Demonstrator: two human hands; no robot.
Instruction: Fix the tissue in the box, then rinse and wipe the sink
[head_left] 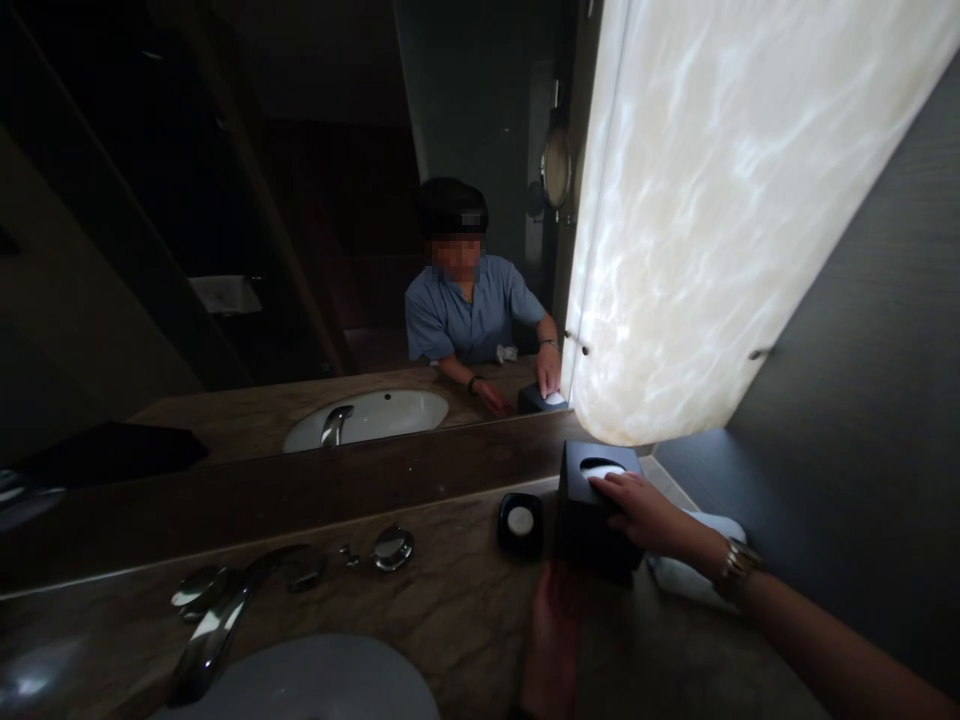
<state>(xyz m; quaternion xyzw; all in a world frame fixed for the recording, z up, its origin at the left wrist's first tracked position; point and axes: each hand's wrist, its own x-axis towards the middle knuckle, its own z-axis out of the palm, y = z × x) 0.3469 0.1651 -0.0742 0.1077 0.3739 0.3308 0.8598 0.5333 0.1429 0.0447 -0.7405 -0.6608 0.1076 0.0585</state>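
- The right hand is laid over the top of the black tissue box — fingers spread flat, fingertips resting at the oval opening where a white tissue shows.
- Nothing is gripped by that hand; the box is only pressed from above. A metal watch is worn on the wrist.
- The left hand is seen low in the shadow, just in front of the box's near face; whether it touches the box or how far its fingers are curled cannot be told in the dark.
- The tissue box is stood upright on the stone counter, at the back right, right under the lit wall lamp and close to the mirror.
- Just left of the box a small black soap dish is set, with a round white soap in it.
- Behind the right wrist a folded white towel is lying against the wall.
- Further left the chrome tap and a round drain knob are found, with the white basin at the bottom edge.
- In the mirror the person is reflected — blue shirt, both hands at the box.
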